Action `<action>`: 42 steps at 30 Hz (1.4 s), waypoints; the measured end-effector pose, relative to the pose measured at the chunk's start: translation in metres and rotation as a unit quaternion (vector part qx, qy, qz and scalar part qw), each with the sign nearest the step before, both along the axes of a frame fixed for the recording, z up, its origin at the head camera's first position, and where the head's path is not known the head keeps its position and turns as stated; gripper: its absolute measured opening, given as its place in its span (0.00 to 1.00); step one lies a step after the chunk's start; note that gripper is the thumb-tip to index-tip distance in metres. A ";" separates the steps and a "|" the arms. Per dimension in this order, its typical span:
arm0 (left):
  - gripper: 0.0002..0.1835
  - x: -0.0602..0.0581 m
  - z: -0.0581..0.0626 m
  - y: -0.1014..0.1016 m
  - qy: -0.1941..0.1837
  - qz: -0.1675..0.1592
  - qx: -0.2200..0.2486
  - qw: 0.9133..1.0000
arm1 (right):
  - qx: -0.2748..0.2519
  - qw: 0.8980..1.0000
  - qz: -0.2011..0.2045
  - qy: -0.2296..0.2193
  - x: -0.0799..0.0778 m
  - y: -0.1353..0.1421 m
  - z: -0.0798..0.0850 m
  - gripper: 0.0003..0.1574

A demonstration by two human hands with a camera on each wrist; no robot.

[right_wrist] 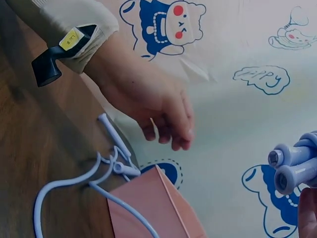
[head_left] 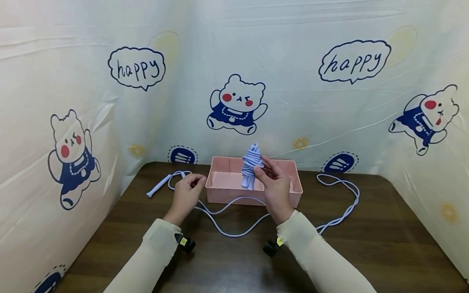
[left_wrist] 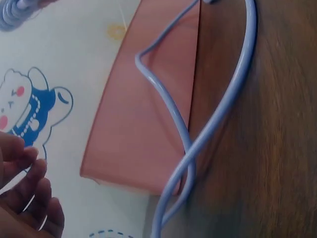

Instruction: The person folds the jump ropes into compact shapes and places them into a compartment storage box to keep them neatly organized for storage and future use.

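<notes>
My right hand (head_left: 277, 189) holds up a wound blue jump rope (head_left: 253, 161), pinching it between thumb and fingers. Its two handles point down together, and their ends show in the right wrist view as blue handles (right_wrist: 291, 179). Behind the bundle stands a pink box (head_left: 231, 196), open at the top. By the box's left end hovers my left hand (head_left: 187, 195), fingers loosely bent and nothing visible in them. A second, loose blue jump rope (head_left: 235, 235) trails across the table in front of the box, partly behind my hands.
At the left lies a handle (head_left: 158, 186) of the loose rope. A loop of the rope (head_left: 354, 201) curves over the right side of the brown table (head_left: 227, 271). A printed cloth (head_left: 293, 101) hangs around the back and sides.
</notes>
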State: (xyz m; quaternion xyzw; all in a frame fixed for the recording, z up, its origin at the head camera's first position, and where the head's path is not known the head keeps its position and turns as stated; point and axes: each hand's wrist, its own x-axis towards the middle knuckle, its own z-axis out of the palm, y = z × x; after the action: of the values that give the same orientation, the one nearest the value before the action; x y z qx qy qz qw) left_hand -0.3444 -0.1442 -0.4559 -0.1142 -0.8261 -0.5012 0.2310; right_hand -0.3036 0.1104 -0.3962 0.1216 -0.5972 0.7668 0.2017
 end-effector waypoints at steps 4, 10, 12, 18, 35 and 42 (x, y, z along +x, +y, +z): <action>0.10 -0.007 -0.005 -0.003 -0.033 0.013 -0.011 0.999 | 0.000 1.000 -0.007 0.003 -0.002 0.003 0.003 0.27; 0.16 -0.014 -0.008 -0.003 -0.133 0.007 -0.025 0.991 | 0.030 0.999 -0.017 -0.002 -0.012 0.013 0.007 0.26; 0.19 -0.015 -0.009 -0.002 -0.156 0.000 -0.024 0.987 | 0.038 0.999 -0.013 -0.002 -0.016 0.016 0.007 0.26; 0.22 -0.019 -0.016 0.001 -0.180 -0.008 -0.016 0.983 | 0.064 0.998 -0.020 -0.012 -0.029 0.024 0.007 0.26; 0.21 -0.024 -0.027 0.002 -0.204 -0.026 0.017 0.979 | 0.104 0.990 -0.052 -0.082 -0.063 0.048 0.000 0.27; 0.21 -0.024 -0.029 0.002 -0.222 -0.046 0.036 0.973 | 0.154 0.980 -0.052 -0.119 -0.080 0.054 -0.003 0.30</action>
State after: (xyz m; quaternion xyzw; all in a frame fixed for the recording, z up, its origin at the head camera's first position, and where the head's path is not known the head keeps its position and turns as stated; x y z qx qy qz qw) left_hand -0.3689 -0.1418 -0.4848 -0.0291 -0.8318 -0.5538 0.0227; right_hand -0.3832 0.1648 -0.3988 0.0280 -0.7332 0.6631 0.1482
